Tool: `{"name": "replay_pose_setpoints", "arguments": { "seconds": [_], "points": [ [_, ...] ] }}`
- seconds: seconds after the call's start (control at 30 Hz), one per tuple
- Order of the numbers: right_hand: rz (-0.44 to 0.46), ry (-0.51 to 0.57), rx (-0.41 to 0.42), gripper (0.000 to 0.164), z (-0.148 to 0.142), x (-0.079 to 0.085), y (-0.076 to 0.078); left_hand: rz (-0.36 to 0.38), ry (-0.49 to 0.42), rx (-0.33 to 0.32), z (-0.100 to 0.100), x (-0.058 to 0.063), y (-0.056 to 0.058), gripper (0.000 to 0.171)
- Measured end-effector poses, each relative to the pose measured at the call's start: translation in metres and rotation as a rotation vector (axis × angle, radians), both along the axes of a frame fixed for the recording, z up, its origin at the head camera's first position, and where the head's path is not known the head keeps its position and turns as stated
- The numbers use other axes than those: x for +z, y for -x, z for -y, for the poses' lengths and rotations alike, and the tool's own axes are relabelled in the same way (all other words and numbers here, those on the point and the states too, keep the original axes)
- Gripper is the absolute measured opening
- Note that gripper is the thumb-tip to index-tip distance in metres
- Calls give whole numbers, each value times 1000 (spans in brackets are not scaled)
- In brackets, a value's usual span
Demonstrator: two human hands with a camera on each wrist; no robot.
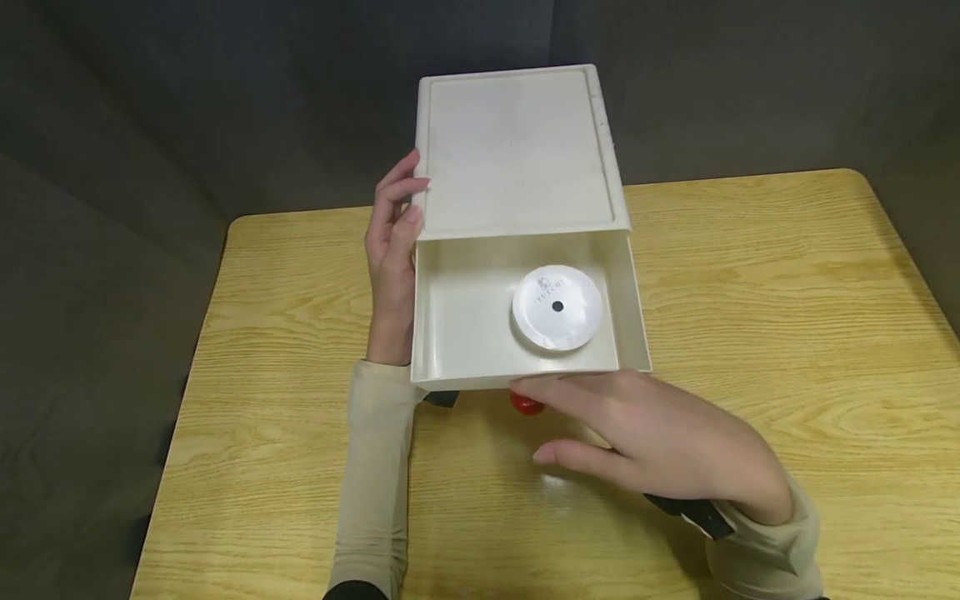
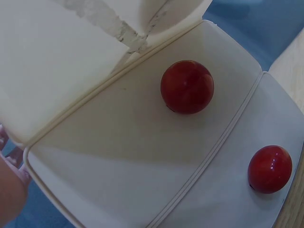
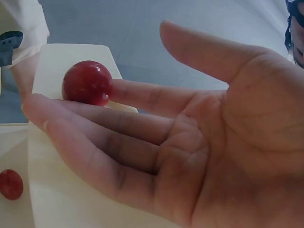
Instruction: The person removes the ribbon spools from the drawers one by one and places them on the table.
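Observation:
A white drawer box (image 1: 517,154) stands on the table, its upper drawer (image 1: 465,317) pulled out toward me. In that drawer lies a round white spool (image 1: 557,321) with a small dark centre hole and printed lettering. My left hand (image 1: 392,242) rests against the box's left side, fingertips at its top edge. My right hand (image 1: 660,433) is at the drawer's front, fingers extended along the panel beside the red knob (image 3: 88,83), thumb held apart below. In the left wrist view that knob (image 2: 187,87) sits on the pulled-out drawer, and a second red knob (image 2: 270,169) on the panel below.
The box stands on a wood-grain table (image 1: 750,292), with bare tabletop at both sides. Dark curtains (image 1: 300,92) hang behind the table and at its sides. Each wrist carries a dark strap, the right one (image 1: 693,512) showing clearly.

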State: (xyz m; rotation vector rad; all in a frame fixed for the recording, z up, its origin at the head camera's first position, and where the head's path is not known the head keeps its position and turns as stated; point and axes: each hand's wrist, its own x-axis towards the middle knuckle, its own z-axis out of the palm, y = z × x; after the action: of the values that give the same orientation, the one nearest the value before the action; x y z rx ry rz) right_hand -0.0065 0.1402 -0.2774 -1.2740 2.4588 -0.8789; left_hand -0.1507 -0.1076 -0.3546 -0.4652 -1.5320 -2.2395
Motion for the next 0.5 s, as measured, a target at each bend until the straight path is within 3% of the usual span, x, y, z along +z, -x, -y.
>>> {"name": "replay_pose_setpoints", "arguments": {
  "seconds": [0.5],
  "points": [
    [-74,-11,20,48,-2,2,-9,4,4,17,0,2,-1,27]
  ]
}}
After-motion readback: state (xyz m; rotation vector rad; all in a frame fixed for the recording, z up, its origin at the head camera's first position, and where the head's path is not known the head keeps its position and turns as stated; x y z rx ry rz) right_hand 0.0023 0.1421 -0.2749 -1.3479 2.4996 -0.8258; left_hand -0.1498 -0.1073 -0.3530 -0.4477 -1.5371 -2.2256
